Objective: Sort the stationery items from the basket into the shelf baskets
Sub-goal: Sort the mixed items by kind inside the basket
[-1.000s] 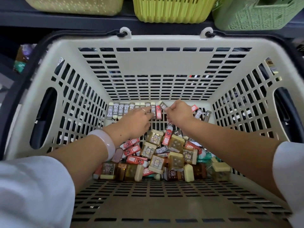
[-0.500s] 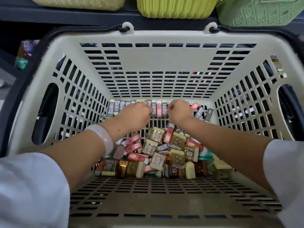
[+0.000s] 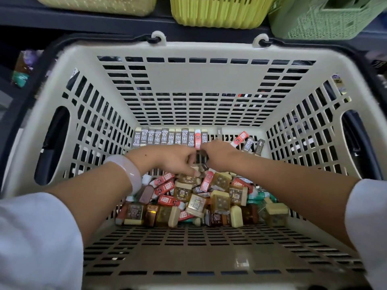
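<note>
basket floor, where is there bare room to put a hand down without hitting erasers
The near strip of the basket floor, between the near wall and the loose eraser pile, is bare. A narrow patch lies bare behind the left hand, before the 2B eraser row. The middle, under both hands, is crowded; the right hand reaches there too.

Basket (image 3: 201,80) open above; bare floor nearest; eraser pile (image 3: 201,197) crowds the middle.

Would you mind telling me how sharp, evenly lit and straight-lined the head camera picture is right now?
Head view: wide-angle bowing curves the basket rim; the 2B erasers read sharply, while the left hand and right hand look slightly soft; lighting is even, with one small glare patch on the near wall; the shelf above is dark.
</note>
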A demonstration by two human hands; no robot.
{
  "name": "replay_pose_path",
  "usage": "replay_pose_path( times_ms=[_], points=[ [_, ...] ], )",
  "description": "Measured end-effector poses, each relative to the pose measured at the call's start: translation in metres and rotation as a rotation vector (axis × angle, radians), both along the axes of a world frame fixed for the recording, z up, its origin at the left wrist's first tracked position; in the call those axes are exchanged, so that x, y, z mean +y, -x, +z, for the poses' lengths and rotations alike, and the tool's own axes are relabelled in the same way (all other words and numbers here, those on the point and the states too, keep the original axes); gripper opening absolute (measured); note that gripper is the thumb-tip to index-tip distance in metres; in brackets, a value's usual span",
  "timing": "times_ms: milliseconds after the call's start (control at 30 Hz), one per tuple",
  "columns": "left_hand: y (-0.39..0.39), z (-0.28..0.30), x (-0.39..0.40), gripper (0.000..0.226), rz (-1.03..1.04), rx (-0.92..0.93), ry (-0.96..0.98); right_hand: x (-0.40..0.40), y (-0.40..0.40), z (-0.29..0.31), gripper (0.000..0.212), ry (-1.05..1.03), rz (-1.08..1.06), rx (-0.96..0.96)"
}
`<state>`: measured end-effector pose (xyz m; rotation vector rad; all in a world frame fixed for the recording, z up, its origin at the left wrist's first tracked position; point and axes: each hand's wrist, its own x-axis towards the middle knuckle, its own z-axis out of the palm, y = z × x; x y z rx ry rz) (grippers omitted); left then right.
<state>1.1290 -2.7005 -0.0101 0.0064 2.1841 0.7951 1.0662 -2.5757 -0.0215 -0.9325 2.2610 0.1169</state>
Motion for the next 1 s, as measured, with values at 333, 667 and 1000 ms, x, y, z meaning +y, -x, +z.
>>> replay_pose_path(
  times_ms=[333,667,1000],
  points=[
    [-0.003,0.010,-0.038,0.023,-0.189,-0.041,0.586,0.012,0.011,0.001,0.035,-0.013,0.379,-0.050],
    [-0.013,-0.015,0.017,0.028,-0.185,0.269,0.265,0.033,0.038,-0.006,0.016,0.342,-0.465,0.148],
    [-0.010,-0.024,0.024,0.013,0.016,0.056,0.224,0.016,0.027,-0.017,0.027,0.297,-0.277,0.264]
  ],
)
